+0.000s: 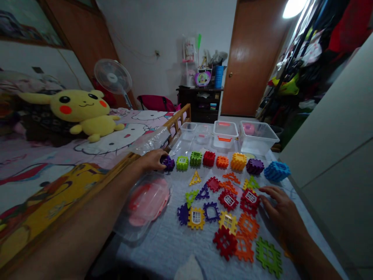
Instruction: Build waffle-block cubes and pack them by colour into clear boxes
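Observation:
At the left end of a row of stacked plastic pieces, my left hand (154, 159) has its fingers closed round a small purple stack (168, 163). The row continues rightward with light green (182, 163), green, red (209, 158), orange, yellow (238, 161), purple (255, 166) and blue (276, 171) stacks. Loose square and triangular pieces lie scattered nearer to me. My right hand (278, 206) is at their right side, fingers apart, its fingertips beside a red piece with a white window (250, 199). Nothing shows held in it.
Clear containers (258, 142) stand behind the row. A clear lid over pink-red parts (148, 200) lies at the left of the table (163, 252). A wooden bed rail (119, 165) borders the left side, with a bed and yellow plush toy (84, 111) beyond.

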The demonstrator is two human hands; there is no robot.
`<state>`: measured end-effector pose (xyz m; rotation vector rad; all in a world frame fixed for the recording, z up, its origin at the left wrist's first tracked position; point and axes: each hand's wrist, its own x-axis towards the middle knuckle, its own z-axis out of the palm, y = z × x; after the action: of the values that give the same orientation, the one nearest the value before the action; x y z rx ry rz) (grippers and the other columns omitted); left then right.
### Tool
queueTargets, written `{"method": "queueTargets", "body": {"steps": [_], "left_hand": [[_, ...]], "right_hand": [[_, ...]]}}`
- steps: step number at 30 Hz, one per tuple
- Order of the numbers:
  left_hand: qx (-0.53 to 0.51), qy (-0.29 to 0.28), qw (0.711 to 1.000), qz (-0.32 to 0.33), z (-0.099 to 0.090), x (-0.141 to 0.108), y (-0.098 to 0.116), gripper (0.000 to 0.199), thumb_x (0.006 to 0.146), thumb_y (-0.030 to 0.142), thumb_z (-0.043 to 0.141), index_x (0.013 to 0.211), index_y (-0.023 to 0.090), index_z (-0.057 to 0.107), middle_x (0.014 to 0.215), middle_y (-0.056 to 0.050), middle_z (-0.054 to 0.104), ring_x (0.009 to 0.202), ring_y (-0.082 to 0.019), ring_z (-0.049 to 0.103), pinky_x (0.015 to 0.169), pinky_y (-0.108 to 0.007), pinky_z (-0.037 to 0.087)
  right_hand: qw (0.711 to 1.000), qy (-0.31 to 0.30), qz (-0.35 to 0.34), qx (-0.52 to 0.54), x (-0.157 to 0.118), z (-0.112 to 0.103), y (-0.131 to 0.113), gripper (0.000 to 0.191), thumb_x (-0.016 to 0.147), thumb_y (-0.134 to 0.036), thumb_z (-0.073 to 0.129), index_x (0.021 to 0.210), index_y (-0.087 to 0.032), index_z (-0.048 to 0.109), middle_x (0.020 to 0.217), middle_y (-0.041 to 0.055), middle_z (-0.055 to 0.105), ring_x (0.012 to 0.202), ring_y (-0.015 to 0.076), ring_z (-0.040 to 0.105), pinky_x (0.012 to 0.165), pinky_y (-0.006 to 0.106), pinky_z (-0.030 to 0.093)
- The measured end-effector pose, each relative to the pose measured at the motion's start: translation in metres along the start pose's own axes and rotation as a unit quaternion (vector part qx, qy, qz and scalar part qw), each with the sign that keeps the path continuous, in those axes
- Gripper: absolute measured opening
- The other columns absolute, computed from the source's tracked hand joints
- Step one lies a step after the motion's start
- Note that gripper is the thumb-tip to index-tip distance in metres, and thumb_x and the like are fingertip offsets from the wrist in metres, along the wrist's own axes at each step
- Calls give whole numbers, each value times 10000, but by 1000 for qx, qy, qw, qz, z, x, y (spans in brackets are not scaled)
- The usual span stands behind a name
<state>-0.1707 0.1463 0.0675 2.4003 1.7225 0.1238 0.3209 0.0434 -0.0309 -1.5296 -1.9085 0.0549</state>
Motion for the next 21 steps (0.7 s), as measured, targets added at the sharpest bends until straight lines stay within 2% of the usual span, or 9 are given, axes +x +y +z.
{"method": "queueTargets", "body": {"steps": [8, 15, 18, 19, 21], "left_hand": [[26, -37, 999, 5, 0, 9, -6, 461, 642, 308, 644, 1085, 186, 674, 1082, -65, 687, 1018, -241, 621, 904, -298, 456], [34, -25, 999, -7, -1, 8, -6, 531, 692, 348, 632, 1194, 177, 615, 1163, -77, 659, 1078, -236, 604, 955, -308, 444], [30, -14, 999, 9, -5, -4, 14, 518, 699, 356, 642, 1188, 186, 611, 1174, -77, 650, 1081, -246, 598, 963, -331, 441], [21, -4, 999, 30, -5, -9, 25, 503, 708, 358, 642, 1181, 190, 609, 1164, -76, 649, 1068, -246, 599, 952, -335, 445], [-7, -17, 996, 89, 0, -20, 52, 459, 726, 343, 645, 1164, 216, 604, 1128, -57, 647, 1023, -222, 605, 909, -313, 460]], "right_hand": [[1000, -22, -2, -6, 1, 0, 1, 352, 864, -447, 484, 955, -190, 707, 1026, 126, 692, 957, 283, 649, 832, 438, 537], [1000, -25, 8, -5, 1, -3, -1, 353, 866, -446, 483, 981, -195, 702, 1042, 126, 689, 957, 283, 653, 846, 450, 536], [1000, -23, 8, -7, 1, -2, -2, 347, 863, -452, 485, 961, -200, 703, 1033, 123, 692, 958, 281, 652, 849, 442, 536], [1000, -24, 8, -6, 1, -2, -2, 347, 863, -455, 484, 956, -201, 703, 1031, 122, 693, 963, 281, 651, 852, 439, 535], [1000, -25, 8, -4, 1, 0, -3, 350, 866, -456, 479, 954, -201, 702, 1033, 121, 692, 978, 282, 646, 859, 436, 531]]}}
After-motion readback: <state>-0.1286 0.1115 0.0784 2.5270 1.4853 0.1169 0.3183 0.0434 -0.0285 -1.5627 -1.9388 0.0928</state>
